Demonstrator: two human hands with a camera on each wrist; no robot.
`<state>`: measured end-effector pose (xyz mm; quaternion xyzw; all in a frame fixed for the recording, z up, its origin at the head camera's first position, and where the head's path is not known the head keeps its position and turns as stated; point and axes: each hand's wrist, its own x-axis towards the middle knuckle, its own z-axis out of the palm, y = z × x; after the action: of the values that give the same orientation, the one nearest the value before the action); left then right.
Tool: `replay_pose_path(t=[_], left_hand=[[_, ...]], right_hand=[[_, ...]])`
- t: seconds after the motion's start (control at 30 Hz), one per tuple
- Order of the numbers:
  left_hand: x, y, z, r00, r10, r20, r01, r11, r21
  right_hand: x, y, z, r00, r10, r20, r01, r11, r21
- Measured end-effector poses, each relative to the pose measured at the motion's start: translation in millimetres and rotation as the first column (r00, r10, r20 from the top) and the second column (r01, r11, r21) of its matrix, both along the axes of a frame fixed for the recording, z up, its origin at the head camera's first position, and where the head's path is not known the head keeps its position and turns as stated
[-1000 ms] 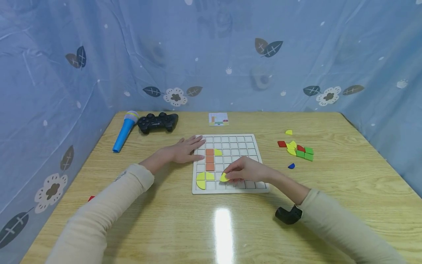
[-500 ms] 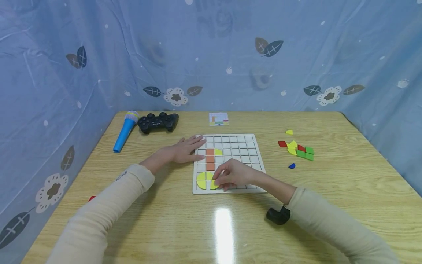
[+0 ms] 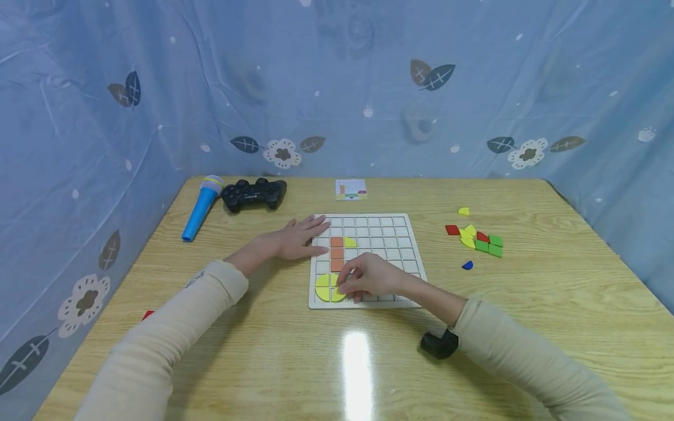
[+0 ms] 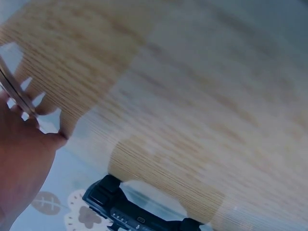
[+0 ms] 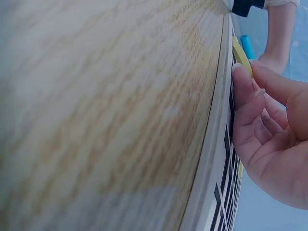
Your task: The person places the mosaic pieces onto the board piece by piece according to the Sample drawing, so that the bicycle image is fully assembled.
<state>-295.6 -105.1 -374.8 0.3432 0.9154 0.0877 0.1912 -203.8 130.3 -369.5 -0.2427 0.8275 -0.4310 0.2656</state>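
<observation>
A white grid board (image 3: 392, 241) lies on the table, seen whole in the head view. My left hand (image 3: 296, 240) rests with spread fingers on its left edge. Near the board's lower left corner, my right hand (image 3: 374, 276) pinches a yellow quarter-circle tile (image 3: 337, 295) between thumb and fingers. In the right wrist view that yellow tile (image 5: 243, 57) stands slightly tilted over the grid. Beside it, other yellow quarter-circle tiles (image 3: 322, 294) form most of a circle. Above them runs a column of orange square tiles (image 3: 337, 254), with a yellow tile (image 3: 350, 241) to its right.
Loose green tiles (image 3: 495, 240), a red tile (image 3: 452, 230), yellow pieces and a blue half-round tile (image 3: 467, 265) lie right of the board. A pattern card (image 3: 351, 189) is behind it. A blue microphone (image 3: 200, 213) and black game controller (image 3: 254, 194) lie back left.
My right hand has carried the yellow tile leftward and slightly down, to the spot beside the other yellow tiles at the lower left. My left hand has stayed in place.
</observation>
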Motion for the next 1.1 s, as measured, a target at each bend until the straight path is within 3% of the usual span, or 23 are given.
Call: replay_pose_path(t=[0.5, 0.83, 1.1], left_hand=[[-1.2, 1.6, -0.6, 1.0, 0.019, 0.0, -0.019, 0.999, -0.027], [-0.5, 2.1, 2.5, 1.0, 0.017, 0.01, -0.017, 1.0, -0.025], [-0.8, 1.9, 1.5, 1.0, 0.005, 0.002, -0.005, 1.0, -0.021]], right_hand=[[-2.8, 3.4, 2.3, 1.0, -0.007, -0.004, 0.007, 1.0, 0.013], [-4.2, 3.6, 6.5, 0.999, -0.023, 0.045, 0.023, 1.0, -0.006], [-1.6, 2.4, 9.1, 0.99, -0.04, 0.137, 0.047, 0.998, -0.052]])
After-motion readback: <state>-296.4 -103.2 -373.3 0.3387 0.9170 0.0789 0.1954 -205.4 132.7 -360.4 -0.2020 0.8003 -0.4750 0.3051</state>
